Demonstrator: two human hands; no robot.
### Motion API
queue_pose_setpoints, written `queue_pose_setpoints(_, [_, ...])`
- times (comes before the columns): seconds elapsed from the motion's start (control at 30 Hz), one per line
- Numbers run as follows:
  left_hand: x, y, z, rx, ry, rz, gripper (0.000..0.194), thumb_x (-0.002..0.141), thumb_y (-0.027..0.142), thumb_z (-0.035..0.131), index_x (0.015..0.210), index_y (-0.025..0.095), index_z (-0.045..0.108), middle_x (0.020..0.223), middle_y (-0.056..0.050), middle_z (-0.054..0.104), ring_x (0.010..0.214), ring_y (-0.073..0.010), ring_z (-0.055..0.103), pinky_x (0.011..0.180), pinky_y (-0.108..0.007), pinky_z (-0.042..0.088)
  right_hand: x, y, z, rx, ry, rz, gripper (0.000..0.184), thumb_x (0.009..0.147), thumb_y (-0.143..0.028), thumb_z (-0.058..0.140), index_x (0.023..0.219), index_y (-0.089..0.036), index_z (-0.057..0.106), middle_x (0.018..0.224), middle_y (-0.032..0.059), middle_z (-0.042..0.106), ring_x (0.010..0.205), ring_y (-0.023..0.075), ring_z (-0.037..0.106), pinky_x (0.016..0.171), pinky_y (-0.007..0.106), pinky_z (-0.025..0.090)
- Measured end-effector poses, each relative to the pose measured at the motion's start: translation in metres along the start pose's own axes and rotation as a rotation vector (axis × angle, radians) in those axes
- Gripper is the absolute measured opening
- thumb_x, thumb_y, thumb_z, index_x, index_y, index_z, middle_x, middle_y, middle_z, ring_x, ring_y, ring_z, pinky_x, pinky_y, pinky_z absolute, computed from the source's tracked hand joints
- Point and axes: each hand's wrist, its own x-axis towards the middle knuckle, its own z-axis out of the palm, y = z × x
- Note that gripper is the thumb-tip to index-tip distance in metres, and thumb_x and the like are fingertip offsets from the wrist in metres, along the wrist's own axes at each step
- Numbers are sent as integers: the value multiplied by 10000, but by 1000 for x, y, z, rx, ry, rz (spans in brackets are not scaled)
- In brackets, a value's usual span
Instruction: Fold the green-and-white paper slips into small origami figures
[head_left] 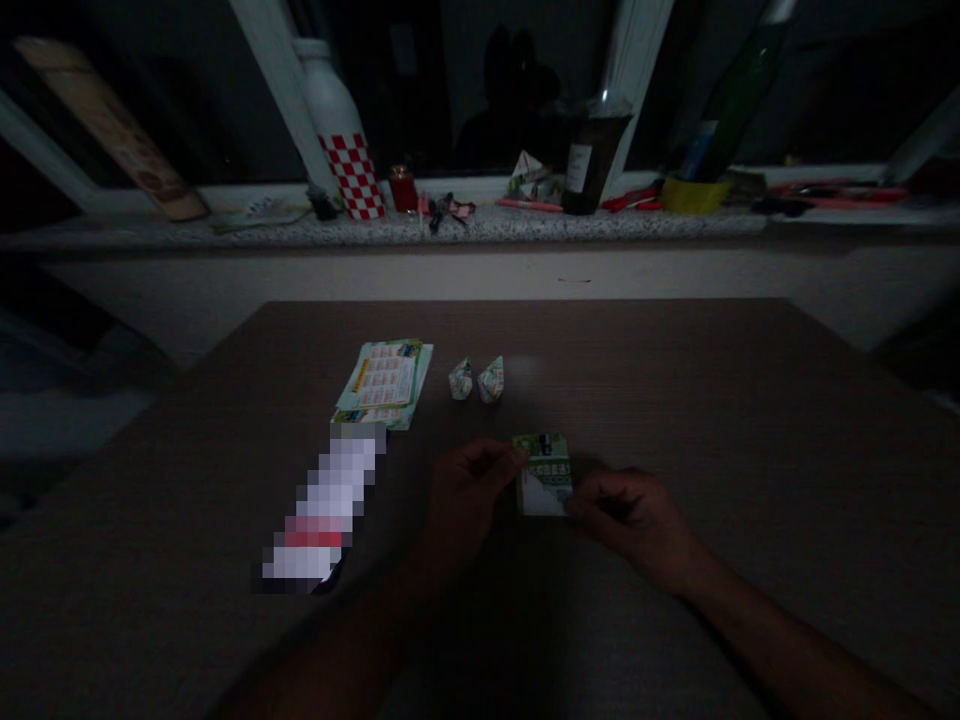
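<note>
A small folded square of green and white printed paper (543, 476) lies on the dark wooden table (675, 400). My left hand (469, 490) pinches its upper left corner with curled fingers. My right hand (630, 515) pinches its lower right corner. Two small folded paper figures (475, 380) stand side by side further back. A stack of printed sheets (384, 383) lies to their left.
A long pixelated object (324, 510) lies left of my hands. Behind the table a stone windowsill (375, 230) carries a red-and-white checked bottle (341, 130), dark bottles (592, 150), a tape roll (694, 193), pens and clutter. The room is dim.
</note>
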Motion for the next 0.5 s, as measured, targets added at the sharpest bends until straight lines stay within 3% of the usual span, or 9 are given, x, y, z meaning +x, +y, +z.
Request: queue_pose_setpoints(0.5, [-5,5,2,203,-50,71,154,706,290,711,672,144,680,631,-3,647,599,-122,564,582,-223,432,2,-1,-1,-17,96,-50,252,808,-336,606,626,-162,606,574,0,566,537,114,496,517,227,417])
